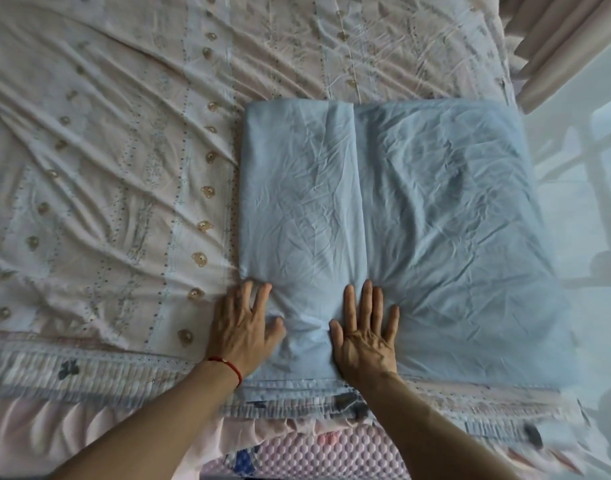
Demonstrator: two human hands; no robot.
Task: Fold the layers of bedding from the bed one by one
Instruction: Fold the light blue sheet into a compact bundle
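Here my left hand (243,325) and right hand (364,336) press flat, fingers spread, on the folded blue sheet (383,220); its right edge blurs out.

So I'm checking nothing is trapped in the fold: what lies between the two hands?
In the head view, only a bunched strip of the blue sheet lies between the left hand and the right hand.

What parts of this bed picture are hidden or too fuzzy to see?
- Head view: the bear-print sheet continues under the folded blue bedding, which hides that part.
- Head view: the blue bedding's right edge is blurred, so its outline is unclear.
- Head view: the cloth beneath the left hand and right hand is covered.
- Head view: the curtain is cut off by the frame's edge.
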